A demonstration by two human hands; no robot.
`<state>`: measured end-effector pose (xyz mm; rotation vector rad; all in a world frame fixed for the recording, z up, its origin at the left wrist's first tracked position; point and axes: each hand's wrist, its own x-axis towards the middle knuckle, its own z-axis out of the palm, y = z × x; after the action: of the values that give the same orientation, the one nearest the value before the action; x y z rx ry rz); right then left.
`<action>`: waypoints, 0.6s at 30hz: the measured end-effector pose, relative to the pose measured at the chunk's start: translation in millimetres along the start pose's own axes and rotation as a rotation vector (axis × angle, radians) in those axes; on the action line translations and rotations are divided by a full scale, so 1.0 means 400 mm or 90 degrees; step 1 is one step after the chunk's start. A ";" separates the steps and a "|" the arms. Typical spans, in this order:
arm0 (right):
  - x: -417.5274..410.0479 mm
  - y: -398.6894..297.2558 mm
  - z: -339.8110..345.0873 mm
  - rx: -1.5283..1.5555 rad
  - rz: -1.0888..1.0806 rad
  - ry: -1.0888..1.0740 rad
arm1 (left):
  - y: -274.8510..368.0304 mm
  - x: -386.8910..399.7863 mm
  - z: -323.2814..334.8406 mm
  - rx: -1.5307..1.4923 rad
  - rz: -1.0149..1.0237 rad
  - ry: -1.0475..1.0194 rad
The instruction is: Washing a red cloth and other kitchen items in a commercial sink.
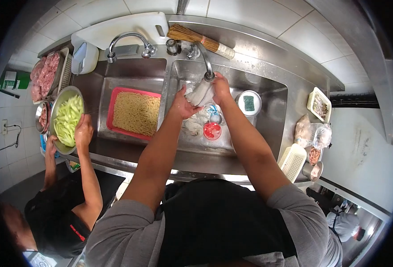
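Under the running-height spout of the right-hand faucet [207,61], a wet white item that looks like a cloth [201,94] hangs between my hands. My left hand [183,106] cups it from the lower left, thumb up. My right hand [221,88] grips its upper right side, close to the spout. Below them in the right sink basin [260,133] lie whitish cloths [193,126], partly hidden by my left hand. A red and white round plastic thing [212,130] sits among them. To the right stands a white-filled round bowl [249,112] with a green scouring pad [249,102].
A pink tray of noodles [136,113] lies in the left basin. At far left, a co-worker's hands [83,130] hold a metal bowl of sliced green vegetables [67,123]. A bamboo brush [196,38] lies behind the faucets. Baskets [293,163] and bagged food [302,130] line the right edge.
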<state>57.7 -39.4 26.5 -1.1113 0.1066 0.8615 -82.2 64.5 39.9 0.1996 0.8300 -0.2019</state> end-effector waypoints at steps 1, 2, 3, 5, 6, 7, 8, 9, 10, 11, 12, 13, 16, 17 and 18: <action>0.006 -0.007 -0.015 -0.251 -0.157 0.002 | -0.012 -0.001 0.029 0.011 -0.046 -0.078; -0.023 -0.015 0.020 -0.254 -0.150 -0.010 | -0.015 0.011 0.032 0.001 -0.037 -0.074; -0.085 -0.034 0.084 -0.512 -0.321 -0.066 | -0.010 0.044 0.027 -0.122 -0.003 -0.214; -0.184 -0.051 0.158 -0.766 -0.512 -0.135 | 0.025 0.140 -0.016 -0.183 0.079 -0.287; -0.220 -0.051 0.173 -0.632 -0.461 -0.113 | 0.057 0.174 -0.043 -0.188 0.090 -0.292; -0.253 -0.044 0.186 -0.497 -0.402 -0.097 | 0.088 0.186 -0.083 -0.062 0.145 -0.480; -0.272 -0.045 0.187 -0.366 -0.338 -0.074 | 0.095 0.190 -0.099 0.074 0.194 -0.664; -0.207 -0.037 0.024 -0.314 -0.381 0.050 | 0.002 0.161 0.094 -0.010 0.148 -0.257; -0.201 -0.038 0.021 -0.312 -0.381 0.043 | 0.004 0.139 0.120 -0.011 0.154 -0.255; -0.202 -0.038 0.020 -0.006 -0.217 0.039 | 0.003 0.128 0.131 -0.015 0.190 -0.267; -0.199 -0.037 0.001 0.296 -0.052 0.044 | -0.002 0.107 0.162 -0.016 0.215 -0.283; -0.189 -0.031 -0.016 0.427 0.068 0.040 | -0.010 0.083 0.190 0.035 0.270 -0.261; -0.180 -0.022 0.009 0.335 0.126 0.101 | 0.036 0.116 0.150 0.035 0.251 -0.307; -0.165 -0.032 -0.017 0.264 0.135 0.082 | 0.029 0.126 0.178 0.012 0.239 -0.188; -0.182 -0.029 0.010 0.265 0.140 0.076 | 0.046 0.159 0.143 0.012 0.246 -0.183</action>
<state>14.4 -78.2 72.0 -0.7661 0.4925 0.9168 4.6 61.2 31.9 0.3360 0.4906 0.1238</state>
